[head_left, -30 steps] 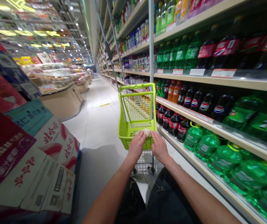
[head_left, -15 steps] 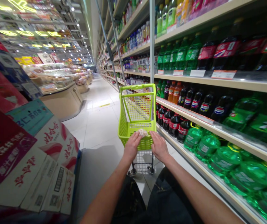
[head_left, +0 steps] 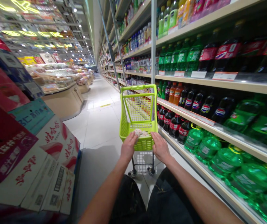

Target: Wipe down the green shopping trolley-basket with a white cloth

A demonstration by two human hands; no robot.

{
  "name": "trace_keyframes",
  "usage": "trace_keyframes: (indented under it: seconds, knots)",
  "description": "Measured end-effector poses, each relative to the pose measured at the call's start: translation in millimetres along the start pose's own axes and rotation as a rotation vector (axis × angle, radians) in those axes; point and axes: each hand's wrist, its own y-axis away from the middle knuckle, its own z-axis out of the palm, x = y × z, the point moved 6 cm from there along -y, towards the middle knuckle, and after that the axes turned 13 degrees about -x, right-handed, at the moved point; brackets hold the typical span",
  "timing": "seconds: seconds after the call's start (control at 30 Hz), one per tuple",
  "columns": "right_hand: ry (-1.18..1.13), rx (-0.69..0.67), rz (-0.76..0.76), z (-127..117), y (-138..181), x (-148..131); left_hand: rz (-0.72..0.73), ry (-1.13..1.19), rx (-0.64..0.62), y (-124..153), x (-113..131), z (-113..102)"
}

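Note:
A lime-green shopping cart (head_left: 137,88) stands on the floor in front of my knees. At the left of its near basket rim is my left hand (head_left: 128,143), closed on a crumpled whitish cloth (head_left: 142,133) that lies along the rim. My right hand (head_left: 160,144) is wrapped over the right corner of the same rim, its fingertips partly hidden inside the basket. Nothing else shows in the basket.
Drink shelves (head_left: 217,81) run close along the right, with green soda bottles (head_left: 219,161) at the bottom. Stacked cartons (head_left: 42,174) stand close on the left. A ladder (head_left: 111,51) leans against the shelves behind the cart. A rounded display counter (head_left: 64,101) borders the pale tiled aisle.
My left hand has slid left along the rim with the cloth, and more of the cloth now shows spread to its right. My right hand keeps its place at the corner.

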Motion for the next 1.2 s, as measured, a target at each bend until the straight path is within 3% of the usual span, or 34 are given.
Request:
trace_keyframes:
  seconds: [0.07, 0.13, 0.2, 0.33, 0.4, 0.47, 0.57, 0.63, 0.7, 0.8, 0.87, 0.97, 1.1, 1.2]
  knots:
    - [0.000, 0.003, 0.004, -0.2, 0.1, -0.5, -0.172, -0.019, 0.072, 9.4, -34.0, -16.7]
    - [0.000, 0.016, 0.005, 0.9, -0.2, -2.7, -0.233, -0.017, 0.084, 13.8, -43.4, -22.7]
    - [-0.002, 0.024, 0.010, 2.6, -0.7, -4.4, -0.171, 0.009, 0.055, 9.8, -23.8, -14.6]
    - [-0.001, 0.024, 0.018, 3.4, -0.8, -2.1, 0.110, 0.048, -0.018, -8.6, 47.2, 15.8]
    - [-0.003, 0.024, 0.024, 1.9, -0.1, 1.3, 0.196, 0.045, -0.039, -12.9, 59.5, 21.2]
    - [-0.008, 0.025, 0.029, 0.4, 0.7, 3.9, 0.164, 0.037, -0.027, -11.7, 44.0, 15.5]
    - [-0.019, 0.031, 0.031, 0.8, 1.4, 3.8, -0.039, 0.024, 0.043, -3.3, -0.9, -2.4]
    - [-0.024, 0.037, 0.032, 2.6, 1.5, 1.6, -0.130, 0.027, 0.073, 1.4, -13.3, -7.6]
    - [-0.022, 0.045, 0.034, 4.5, 1.6, -0.8, -0.095, 0.042, 0.049, -0.2, 0.9, -1.0]
    - [-0.019, 0.054, 0.028, 5.1, 2.1, -1.6, 0.077, 0.069, -0.033, -9.4, 44.0, 18.7]
    - [-0.019, 0.053, 0.023, 3.8, 2.7, 0.2, 0.155, 0.073, -0.072, -12.3, 57.4, 24.7]
    - [-0.017, 0.047, 0.018, 1.6, 3.8, 3.2, 0.089, 0.053, -0.059, -5.2, 28.6, 11.6]
    - [-0.019, 0.060, 0.023, 2.9, 4.8, 1.9, -0.220, 0.016, 0.088, 16.4, -40.2, -25.0]
    - [-0.029, 0.087, 0.030, 6.1, 4.6, -0.4, -0.203, 0.031, 0.076, 17.0, -32.8, -22.5]
